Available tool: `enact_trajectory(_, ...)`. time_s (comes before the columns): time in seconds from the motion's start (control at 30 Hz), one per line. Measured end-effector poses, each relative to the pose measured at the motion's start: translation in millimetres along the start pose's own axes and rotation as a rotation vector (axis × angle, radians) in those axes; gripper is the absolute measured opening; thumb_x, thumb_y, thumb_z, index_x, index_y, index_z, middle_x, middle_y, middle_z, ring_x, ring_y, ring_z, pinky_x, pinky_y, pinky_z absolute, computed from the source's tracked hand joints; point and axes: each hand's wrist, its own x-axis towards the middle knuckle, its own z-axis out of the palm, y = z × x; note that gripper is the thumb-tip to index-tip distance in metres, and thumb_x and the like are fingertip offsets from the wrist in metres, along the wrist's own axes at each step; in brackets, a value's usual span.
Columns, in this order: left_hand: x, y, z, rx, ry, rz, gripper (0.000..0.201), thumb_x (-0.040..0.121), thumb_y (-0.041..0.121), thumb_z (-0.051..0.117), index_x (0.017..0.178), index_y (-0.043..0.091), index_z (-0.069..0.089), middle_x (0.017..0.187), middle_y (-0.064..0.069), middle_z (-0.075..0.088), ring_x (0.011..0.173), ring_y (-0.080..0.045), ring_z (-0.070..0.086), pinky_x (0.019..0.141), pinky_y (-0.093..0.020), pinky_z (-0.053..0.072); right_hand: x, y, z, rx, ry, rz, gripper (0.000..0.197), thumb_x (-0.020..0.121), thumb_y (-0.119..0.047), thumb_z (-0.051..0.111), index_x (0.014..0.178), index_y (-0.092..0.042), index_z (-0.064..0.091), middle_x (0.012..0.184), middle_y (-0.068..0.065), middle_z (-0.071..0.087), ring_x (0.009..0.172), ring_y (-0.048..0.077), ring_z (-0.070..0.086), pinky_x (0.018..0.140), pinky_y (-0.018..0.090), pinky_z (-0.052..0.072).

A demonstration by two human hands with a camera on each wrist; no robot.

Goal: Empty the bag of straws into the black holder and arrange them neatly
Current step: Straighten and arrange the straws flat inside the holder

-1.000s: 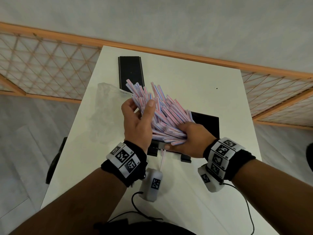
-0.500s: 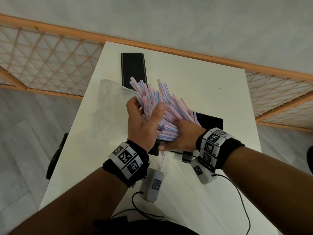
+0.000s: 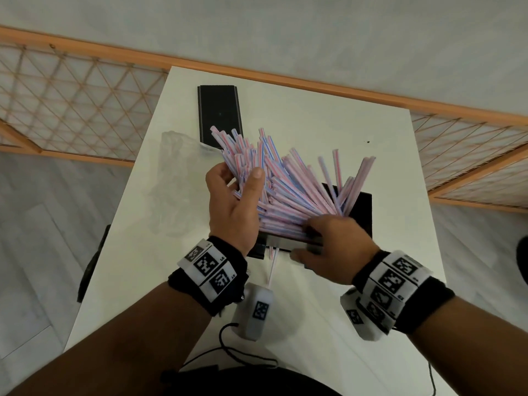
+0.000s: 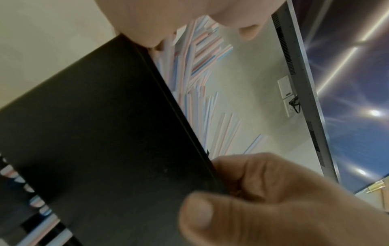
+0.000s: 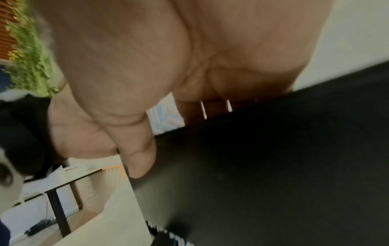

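A thick bundle of pink, blue and white striped straws [image 3: 288, 192] leans fanned out in the black holder [image 3: 361, 208] at the table's middle. My left hand [image 3: 238, 180] grips the left part of the bundle, thumb in front and fingers curled behind. My right hand [image 3: 305, 241] holds the holder's near wall, thumb on the front and fingers over the rim against the straws' lower ends. The left wrist view shows that wall [image 4: 105, 149] with straws [image 4: 197, 79] rising behind it. One straw [image 3: 273, 267] pokes out onto the table below the holder.
The empty clear plastic bag [image 3: 174, 181] lies crumpled on the white table [image 3: 314, 115] left of my hands. A flat black lid [image 3: 220, 112] lies at the far left. Wooden lattice fencing [image 3: 71, 104] surrounds the table. Cables trail at the near edge.
My right hand slid off the straws' lower part to the holder's near wall. The bundle loosened and fanned out to the right, with several straws now leaning free over the holder.
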Motion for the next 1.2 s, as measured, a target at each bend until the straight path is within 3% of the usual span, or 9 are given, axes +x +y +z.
enact_trajectory(0.1, 0, 0, 0, 0.011, -0.003, -0.009, 0.065, 0.081, 0.059, 0.061, 0.122, 0.011, 0.045, 0.108, 0.010, 0.058, 0.083, 0.012, 0.060, 0.076, -0.011, 0.047, 4, -2, 8, -0.026, -0.082, 0.017, 0.041, 0.078, -0.058, 0.067, 0.098, -0.023, 0.062, 0.094, -0.002, 0.061, 0.093, 0.024, 0.060, 0.079, 0.032, 0.049)
enact_trajectory(0.2, 0, 0, 0, 0.039, -0.002, -0.036, 0.040, 0.098, 0.031, 0.064, 0.123, 0.008, 0.044, 0.107, 0.010, 0.056, 0.082, 0.017, 0.060, 0.073, -0.007, 0.047, 7, -6, 7, -0.015, -0.067, 0.050, 0.044, 0.078, -0.054, 0.068, 0.111, -0.026, 0.062, 0.106, -0.001, 0.063, 0.102, 0.024, 0.061, 0.085, 0.031, 0.051)
enact_trajectory(0.33, -1, 2, 0, 0.056, -0.007, -0.048, 0.034, 0.100, 0.021, 0.060, 0.124, 0.006, 0.043, 0.107, 0.010, 0.056, 0.082, 0.019, 0.060, 0.072, -0.005, 0.047, 13, -13, 5, -0.016, -0.149, 0.088, 0.044, 0.077, -0.054, 0.069, 0.112, -0.029, 0.059, 0.097, -0.004, 0.067, 0.095, 0.021, 0.064, 0.079, 0.028, 0.051)
enact_trajectory(0.4, -2, 4, 0, 0.059, -0.011, -0.048, 0.034, 0.099, 0.022, 0.061, 0.124, 0.007, 0.043, 0.107, 0.011, 0.056, 0.083, 0.019, 0.060, 0.072, -0.005, 0.047, 20, -16, 2, -0.055, -0.195, 0.129, 0.040, 0.077, -0.056, 0.071, 0.098, -0.025, 0.055, 0.089, -0.003, 0.063, 0.091, 0.022, 0.063, 0.073, 0.026, 0.045)
enact_trajectory(0.57, -3, 5, -1, 0.010, -0.014, -0.062, 0.052, 0.085, 0.041, 0.064, 0.123, 0.011, 0.044, 0.112, 0.009, 0.059, 0.090, 0.009, 0.065, 0.076, -0.012, 0.050, 36, -25, -3, -0.102, -0.303, 0.193, 0.053, 0.073, -0.062, 0.072, 0.098, -0.018, 0.061, 0.091, 0.002, 0.065, 0.084, 0.023, 0.061, 0.068, 0.027, 0.046)
enact_trajectory(0.73, -2, 5, -2, -0.010, -0.031, -0.053, 0.061, 0.081, 0.048, 0.067, 0.124, 0.011, 0.044, 0.111, 0.010, 0.060, 0.091, 0.008, 0.065, 0.077, -0.012, 0.051, 46, -25, -5, -0.061, -0.428, 0.286, 0.049, 0.071, -0.063, 0.075, 0.080, -0.019, 0.055, 0.080, -0.001, 0.059, 0.076, 0.020, 0.058, 0.060, 0.027, 0.042)
enact_trajectory(0.87, -1, 3, -1, 0.002, -0.030, -0.058, 0.072, 0.074, 0.061, 0.065, 0.124, 0.012, 0.045, 0.116, 0.002, 0.063, 0.099, -0.006, 0.067, 0.083, -0.023, 0.053, 58, -29, -7, 0.035, -0.523, 0.269, 0.067, 0.070, -0.062, 0.077, 0.113, -0.013, 0.059, 0.106, 0.002, 0.064, 0.094, 0.021, 0.061, 0.083, 0.034, 0.051)
enact_trajectory(1.03, -2, 4, -2, 0.034, -0.031, -0.073, 0.078, 0.074, 0.062, 0.069, 0.127, 0.011, 0.044, 0.122, -0.002, 0.063, 0.109, -0.016, 0.067, 0.094, -0.041, 0.056, 66, -32, -10, 0.096, -0.579, 0.321, 0.080, 0.065, -0.058, 0.083, 0.124, -0.016, 0.050, 0.117, 0.002, 0.059, 0.093, 0.020, 0.056, 0.079, 0.033, 0.049)
enact_trajectory(1.2, -5, 7, -1, 0.108, -0.058, -0.075, 0.092, 0.058, 0.059, 0.082, 0.131, 0.018, 0.043, 0.122, 0.009, 0.063, 0.107, -0.005, 0.067, 0.087, -0.023, 0.058, 72, -35, -1, 0.146, -0.522, 0.309, 0.085, 0.043, -0.065, 0.084, 0.110, -0.018, 0.059, 0.107, -0.002, 0.068, 0.094, 0.017, 0.064, 0.088, 0.038, 0.055)
